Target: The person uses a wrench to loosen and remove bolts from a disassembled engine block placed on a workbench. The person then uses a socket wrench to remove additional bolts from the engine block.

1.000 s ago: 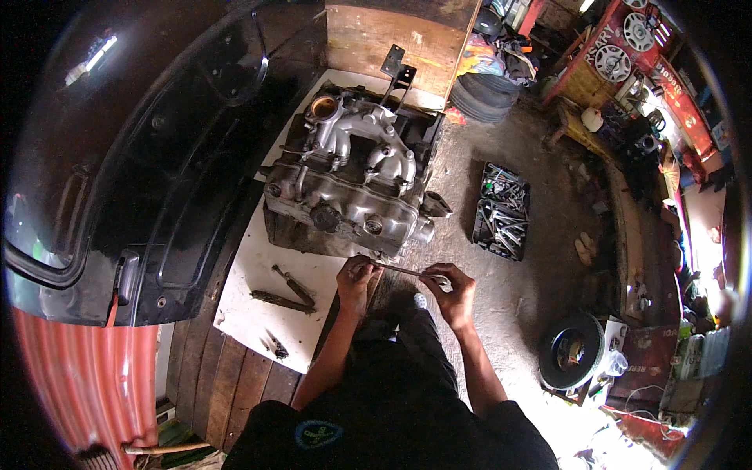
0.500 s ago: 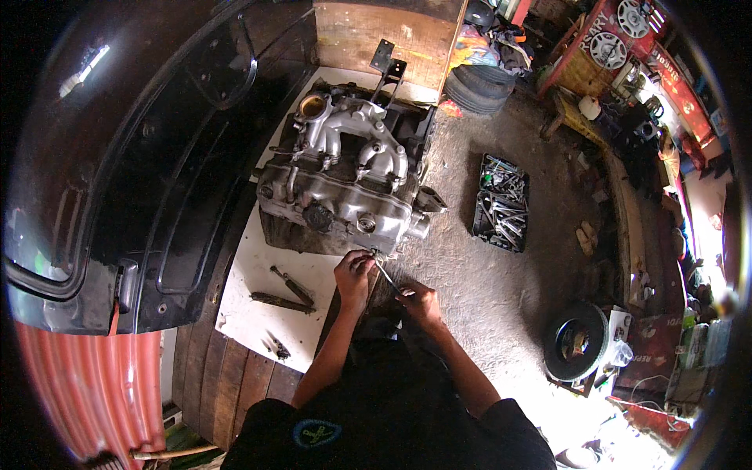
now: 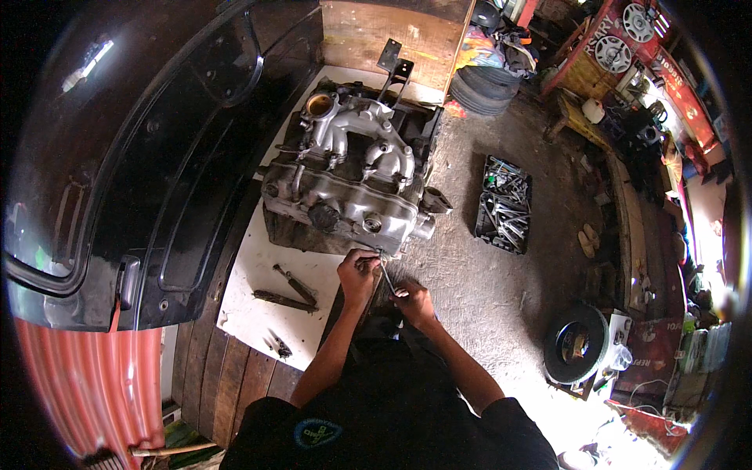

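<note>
A metal car engine [image 3: 337, 202] with a silvery intake manifold [image 3: 343, 129] lies on a white board [image 3: 251, 286]. At its near right edge my left hand [image 3: 358, 274] is closed, fingertips pinched beside the engine and the far end of a slim wrench [image 3: 387, 276]. Whether those fingers grip the wrench's end or a small part there is hidden. My right hand [image 3: 413, 303] is wrapped around the wrench's near end, which slants up and slightly left to the engine.
Two long dirty metal parts [image 3: 286, 301] and several small pieces [image 3: 280, 346] lie on the board. A black car panel [image 3: 180, 157] stands at the left. On the floor to the right are a tool tray [image 3: 504, 205] full of wrenches and a tyre [image 3: 576, 352].
My right hand has swung slightly left and down, so the wrench stands steeper. My left hand stays by the engine's edge. The whole view has shifted a little.
</note>
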